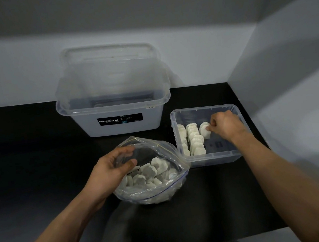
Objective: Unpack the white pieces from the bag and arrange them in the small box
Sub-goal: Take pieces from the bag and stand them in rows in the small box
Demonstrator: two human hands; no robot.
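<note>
**A:** Nearest the person, on the black table (37,157), what was there?

**B:** A clear zip bag (165,191) sat with its mouth open upward. Loose white pieces (149,172) were heaped inside. The left hand (112,167) gripped the bag's left rim, the plastic caught between its curled fingers and thumb.

**A:** And a little farther, to the right?

**B:** The small box (210,156), a clear plastic tray, sat there. The bag's right edge reached its near-left corner. Two rows of pieces (194,140) stood on edge along the box's left half, packed against one another. The right hand (226,126) reached in from the near right. It pinched one piece (204,130) between thumb and fingertips, holding it upright just right of the second row, toward the far side.

**A:** What was behind all that?

**B:** A large clear tub (118,126) with a black Megabox label stood to the far left of the small box, apart from it. Its lid (108,74) stood upright at the tub's far side, leaning toward the wall (164,39).
</note>
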